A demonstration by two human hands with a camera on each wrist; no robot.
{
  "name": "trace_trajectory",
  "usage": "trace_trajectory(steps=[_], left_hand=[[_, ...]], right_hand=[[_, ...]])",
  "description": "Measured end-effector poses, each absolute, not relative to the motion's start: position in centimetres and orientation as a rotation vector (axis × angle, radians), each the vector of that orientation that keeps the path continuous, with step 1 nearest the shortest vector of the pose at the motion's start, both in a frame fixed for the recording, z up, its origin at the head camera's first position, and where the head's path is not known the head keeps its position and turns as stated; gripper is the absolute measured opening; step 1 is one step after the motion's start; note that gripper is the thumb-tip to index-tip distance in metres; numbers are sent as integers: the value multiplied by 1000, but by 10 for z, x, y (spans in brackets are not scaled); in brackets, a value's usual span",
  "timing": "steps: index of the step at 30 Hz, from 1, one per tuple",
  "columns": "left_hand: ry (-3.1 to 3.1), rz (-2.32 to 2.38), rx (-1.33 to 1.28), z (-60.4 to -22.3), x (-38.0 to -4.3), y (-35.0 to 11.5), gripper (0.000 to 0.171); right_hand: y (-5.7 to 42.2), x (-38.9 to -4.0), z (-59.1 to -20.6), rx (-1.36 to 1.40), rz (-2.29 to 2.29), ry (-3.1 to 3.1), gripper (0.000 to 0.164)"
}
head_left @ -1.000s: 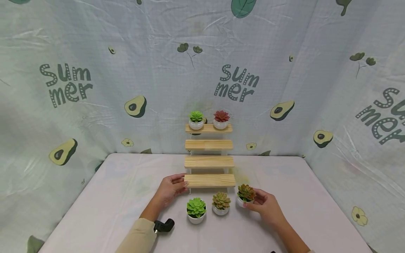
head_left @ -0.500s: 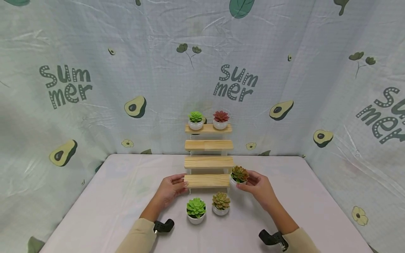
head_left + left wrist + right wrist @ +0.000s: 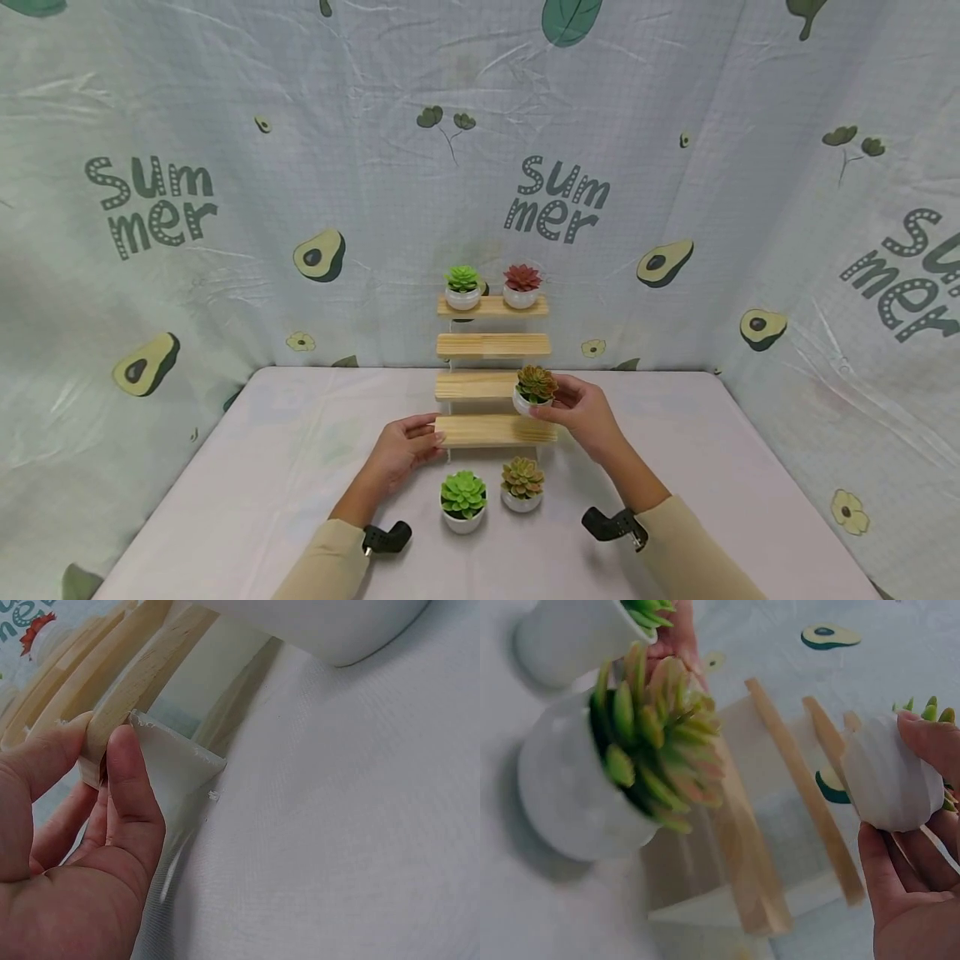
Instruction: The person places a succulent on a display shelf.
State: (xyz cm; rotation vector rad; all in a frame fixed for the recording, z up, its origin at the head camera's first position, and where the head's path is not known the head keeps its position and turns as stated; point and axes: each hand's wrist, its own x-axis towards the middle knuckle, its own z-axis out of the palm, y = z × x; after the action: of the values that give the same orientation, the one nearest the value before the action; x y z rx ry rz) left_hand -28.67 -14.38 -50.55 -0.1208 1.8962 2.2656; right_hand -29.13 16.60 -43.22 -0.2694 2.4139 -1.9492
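A wooden tiered plant stand (image 3: 491,344) rises at the table's back. My left hand (image 3: 408,450) pinches the left end of its lowest board (image 3: 112,731) between thumb and fingers. In my right hand (image 3: 588,414) I hold a potted succulent (image 3: 535,389) with reddish-green leaves by its white pot (image 3: 892,776). It is in front of the second-lowest board's right end, and I cannot tell whether it touches the board. A bright green succulent (image 3: 463,500) and an olive-pink succulent (image 3: 522,483), both in white pots, stand on the table before the stand.
On the top board sit a green succulent (image 3: 462,287) and a red succulent (image 3: 522,286). A printed cloth (image 3: 405,208) hangs behind the white table (image 3: 315,417). Each wrist wears a black camera mount (image 3: 386,539).
My right hand has carried the reddish-green succulent up and left, from beside the front plants to the stand's second-lowest level. The left hand stays on the lowest board.
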Motion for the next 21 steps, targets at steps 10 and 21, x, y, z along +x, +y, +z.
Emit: trace_trajectory(steps=[10, 21], left_hand=[[1922, 2246, -117, -502, -285, -145, 49], [1917, 2231, -93, -506, -289, -146, 49]], right_hand=[[145, -308, -415, -360, -1961, 2403, 64], [124, -329, -400, -456, -2014, 2336, 56]])
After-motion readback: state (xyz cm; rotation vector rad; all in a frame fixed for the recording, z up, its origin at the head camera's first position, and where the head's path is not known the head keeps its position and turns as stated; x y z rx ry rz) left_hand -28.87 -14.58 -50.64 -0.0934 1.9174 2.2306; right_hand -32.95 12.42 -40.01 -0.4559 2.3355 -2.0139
